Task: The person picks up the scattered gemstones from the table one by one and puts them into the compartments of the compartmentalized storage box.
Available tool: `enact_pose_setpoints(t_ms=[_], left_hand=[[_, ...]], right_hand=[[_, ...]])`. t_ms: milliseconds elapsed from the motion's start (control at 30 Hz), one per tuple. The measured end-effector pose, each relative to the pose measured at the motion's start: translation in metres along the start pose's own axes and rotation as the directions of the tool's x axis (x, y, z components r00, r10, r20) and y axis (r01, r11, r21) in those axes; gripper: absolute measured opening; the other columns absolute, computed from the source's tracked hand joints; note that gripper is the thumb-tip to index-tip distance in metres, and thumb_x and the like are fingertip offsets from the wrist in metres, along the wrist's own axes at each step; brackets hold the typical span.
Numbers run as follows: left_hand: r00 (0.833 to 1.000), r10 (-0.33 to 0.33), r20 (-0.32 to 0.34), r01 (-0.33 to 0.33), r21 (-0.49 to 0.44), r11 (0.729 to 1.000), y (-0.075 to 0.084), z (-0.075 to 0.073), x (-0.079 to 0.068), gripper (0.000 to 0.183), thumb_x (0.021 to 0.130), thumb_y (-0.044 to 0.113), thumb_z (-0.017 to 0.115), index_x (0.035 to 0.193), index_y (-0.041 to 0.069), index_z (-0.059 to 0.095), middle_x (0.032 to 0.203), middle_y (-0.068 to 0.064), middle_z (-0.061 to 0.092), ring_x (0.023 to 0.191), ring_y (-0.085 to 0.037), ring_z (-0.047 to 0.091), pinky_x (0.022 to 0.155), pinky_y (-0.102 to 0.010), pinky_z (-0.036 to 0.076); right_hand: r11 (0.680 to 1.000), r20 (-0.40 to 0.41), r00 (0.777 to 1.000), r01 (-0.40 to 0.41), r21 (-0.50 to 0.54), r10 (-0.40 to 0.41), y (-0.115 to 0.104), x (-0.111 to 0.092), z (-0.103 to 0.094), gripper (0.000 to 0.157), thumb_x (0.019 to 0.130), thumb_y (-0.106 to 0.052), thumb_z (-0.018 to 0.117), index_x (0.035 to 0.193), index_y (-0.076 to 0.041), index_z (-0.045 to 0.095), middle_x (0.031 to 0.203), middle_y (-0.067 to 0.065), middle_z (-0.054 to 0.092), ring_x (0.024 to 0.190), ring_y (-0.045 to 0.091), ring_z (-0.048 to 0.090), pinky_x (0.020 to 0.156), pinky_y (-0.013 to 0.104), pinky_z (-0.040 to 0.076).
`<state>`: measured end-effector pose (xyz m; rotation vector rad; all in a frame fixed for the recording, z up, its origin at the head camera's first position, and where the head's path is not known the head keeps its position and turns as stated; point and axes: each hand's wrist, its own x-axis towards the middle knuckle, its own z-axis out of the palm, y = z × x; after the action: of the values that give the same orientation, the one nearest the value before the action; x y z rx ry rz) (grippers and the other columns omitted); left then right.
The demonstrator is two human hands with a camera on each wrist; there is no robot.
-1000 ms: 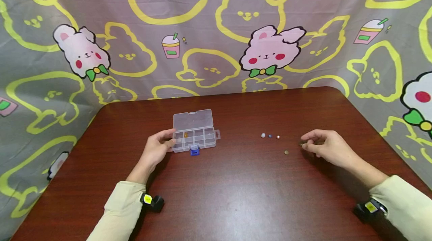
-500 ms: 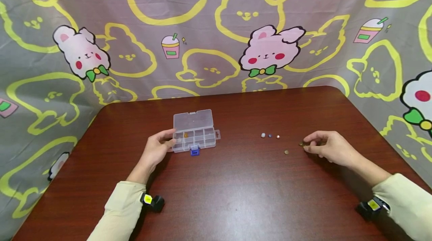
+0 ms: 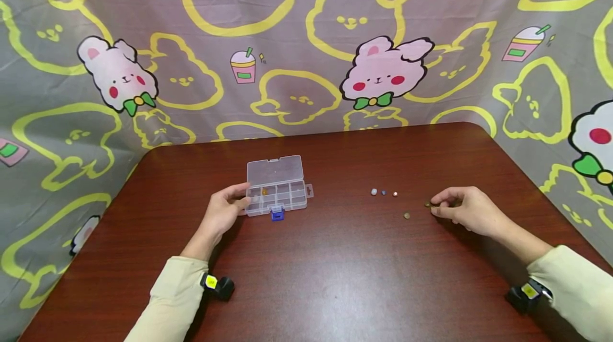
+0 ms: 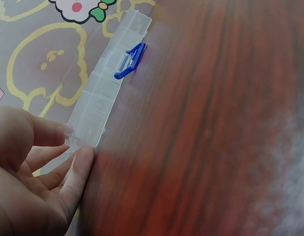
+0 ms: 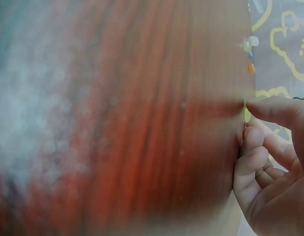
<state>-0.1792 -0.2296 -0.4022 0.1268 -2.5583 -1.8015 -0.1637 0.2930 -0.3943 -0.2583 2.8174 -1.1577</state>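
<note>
My left hand (image 3: 225, 208) grips the clear plastic, blue-latched compartment box (image 3: 282, 189) | right hand (image 3: 463, 208) has edged rightward, exposing a small olive-brown bead (image 3: 428, 204), seemingly unlifted from the worktop (image 3: 335, 267) | right fingers narrow; hold, I cannot tell

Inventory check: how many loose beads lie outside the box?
5: white bead, blue bead, reddish bead in a row; brown bead in front; olive bead by the right hand, which may hide more.

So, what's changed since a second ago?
The right hand edged slightly right, showing more of the small brown bead by its fingers; can't tell if it's pinched. Unchanged: left hand holding the open clear box, the four other beads on the table.
</note>
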Motion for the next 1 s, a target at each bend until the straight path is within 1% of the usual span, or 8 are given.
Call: enact_pose_setpoints(t_ms=[200, 400, 700, 1000], left_hand=[[1.000, -0.006, 0.006, 0.006, -0.001, 1.000, 0.0009, -0.0001, -0.0008, 0.040, 0.097, -0.001, 0.060, 0.137, -0.002, 0.058, 0.131, -0.025, 0.059, 0.098, -0.024, 0.061, 0.072, -0.021, 0.056], [1.000, 0.001, 0.005, -0.001, -0.001, 1.000, 0.0016, -0.0001, -0.0017, 0.041, 0.097, 0.000, 0.061, 0.137, -0.003, 0.058, 0.130, -0.026, 0.059, 0.100, -0.025, 0.061, 0.072, -0.021, 0.055], [1.000, 0.003, 0.002, -0.003, -0.005, 1.000, 0.0002, 0.0000, -0.0005, 0.041, 0.096, -0.001, 0.061, 0.137, -0.004, 0.058, 0.129, -0.026, 0.059, 0.097, -0.019, 0.061, 0.072, -0.021, 0.055], [1.000, 0.004, 0.005, -0.004, -0.003, 1.000, -0.0004, -0.0004, -0.0008, 0.041, 0.097, 0.000, 0.061, 0.137, -0.004, 0.058, 0.129, -0.026, 0.059, 0.098, -0.021, 0.062, 0.073, -0.021, 0.056]], right_hand=[[1.000, -0.007, 1.000, -0.001, -0.011, 0.001, -0.0007, 0.0003, 0.0008, 0.018, 0.087, -0.014, 0.077, 0.100, -0.002, 0.072, 0.073, 0.003, 0.059, 0.051, 0.012, 0.048, 0.038, 0.028, 0.039], [0.999, -0.019, 0.999, 0.030, -0.042, -0.031, -0.0015, 0.0004, 0.0017, 0.014, 0.087, -0.014, 0.078, 0.096, -0.004, 0.074, 0.074, 0.001, 0.060, 0.057, 0.012, 0.051, 0.043, 0.028, 0.038], [0.997, -0.023, 0.999, 0.042, -0.061, -0.044, -0.0013, 0.0002, 0.0019, 0.010, 0.087, -0.013, 0.078, 0.094, -0.006, 0.075, 0.073, 0.000, 0.060, 0.057, 0.012, 0.052, 0.045, 0.028, 0.038], [0.996, -0.031, 0.999, 0.042, -0.073, -0.045, -0.0021, -0.0001, 0.0020, 0.009, 0.087, -0.014, 0.078, 0.094, -0.008, 0.076, 0.075, 0.000, 0.061, 0.058, 0.012, 0.053, 0.048, 0.027, 0.040]])
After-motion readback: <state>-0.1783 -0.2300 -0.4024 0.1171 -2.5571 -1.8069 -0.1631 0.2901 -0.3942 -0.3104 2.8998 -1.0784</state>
